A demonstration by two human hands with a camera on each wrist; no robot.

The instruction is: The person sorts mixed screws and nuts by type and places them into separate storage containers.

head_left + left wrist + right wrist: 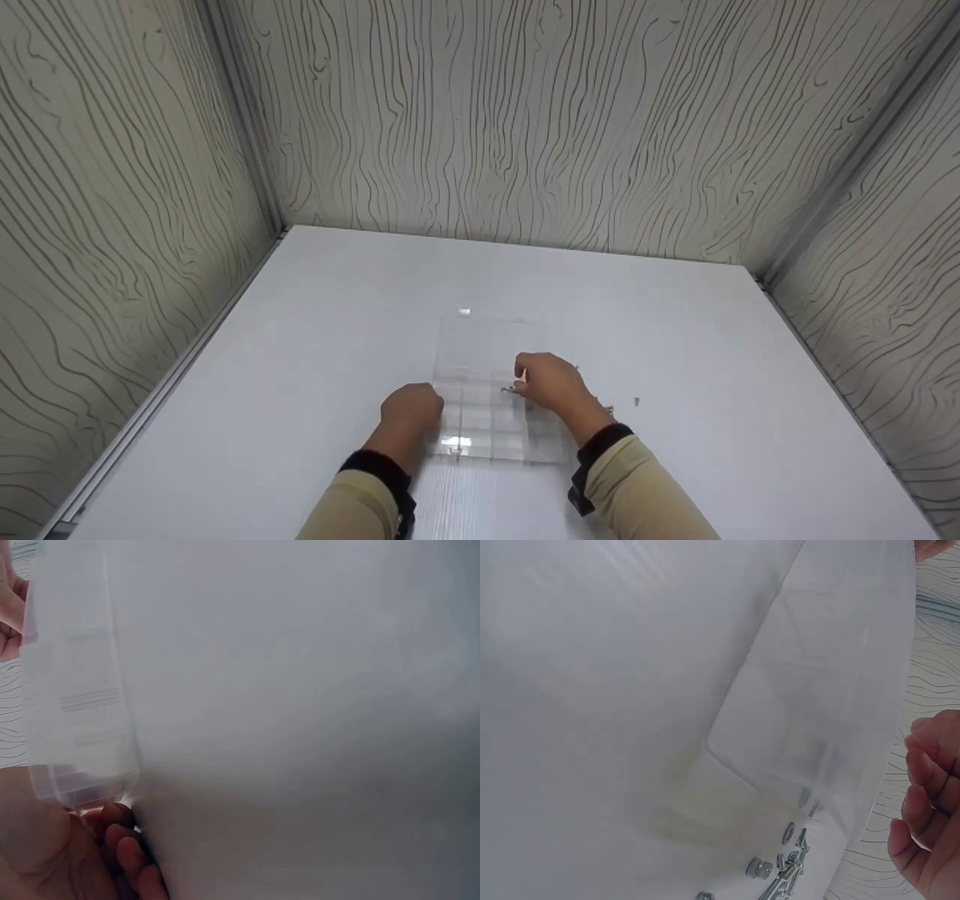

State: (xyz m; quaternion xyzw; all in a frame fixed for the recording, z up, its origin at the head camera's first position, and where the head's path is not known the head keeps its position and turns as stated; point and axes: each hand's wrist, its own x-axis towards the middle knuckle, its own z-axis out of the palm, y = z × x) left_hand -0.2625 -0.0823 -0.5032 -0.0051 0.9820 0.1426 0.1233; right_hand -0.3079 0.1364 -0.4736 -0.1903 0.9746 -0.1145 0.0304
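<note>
Between both hands (pixel 411 409) (pixel 551 382): clear compartment box (pixel 487 420), touching.

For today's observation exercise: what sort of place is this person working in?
Probably a small enclosed work booth, not a home: a bare white table walled on three sides by wood-grain panels, with only a clear divided box and loose screws on it.

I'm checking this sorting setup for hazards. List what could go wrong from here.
The loose screws and nuts lie on the table by the clear compartment box; the right hand could scatter them. The box's open lid is nearly invisible and easily knocked. The left hand only steadies one edge, so the box may slide.
</note>
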